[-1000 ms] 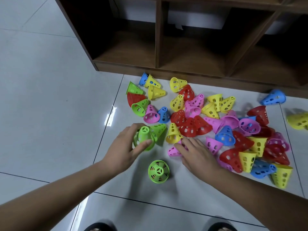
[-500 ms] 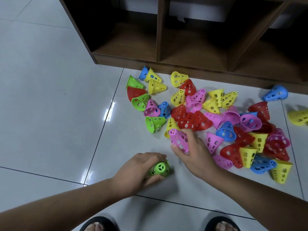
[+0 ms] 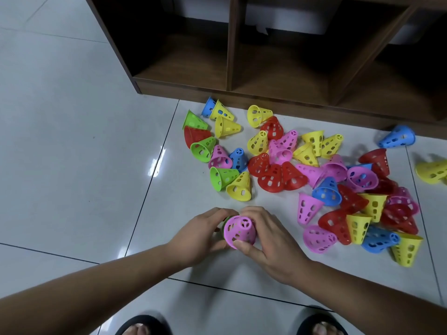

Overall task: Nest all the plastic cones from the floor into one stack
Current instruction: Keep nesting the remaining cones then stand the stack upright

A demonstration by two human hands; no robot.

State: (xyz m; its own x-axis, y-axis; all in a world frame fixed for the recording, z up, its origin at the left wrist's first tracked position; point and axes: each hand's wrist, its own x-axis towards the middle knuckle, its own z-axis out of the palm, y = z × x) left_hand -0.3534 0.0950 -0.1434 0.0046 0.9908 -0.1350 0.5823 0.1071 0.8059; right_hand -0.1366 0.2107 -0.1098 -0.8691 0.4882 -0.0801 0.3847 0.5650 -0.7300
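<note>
One holed pink cone (image 3: 239, 232), narrow end up, caps a green cone (image 3: 224, 224)

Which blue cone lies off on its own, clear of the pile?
The blue cone at far right, on its side by the foot of the wooden shelf unit. The other blue ones lie against neighbours in the pile.

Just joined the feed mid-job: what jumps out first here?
Low in the centre, the right hand holds a pink cone over a green cone, barely visible, gripped by the left hand. Behind and to the right, a bright pile of loose cones sprawls on the pale floor before a wooden shelf.
</note>
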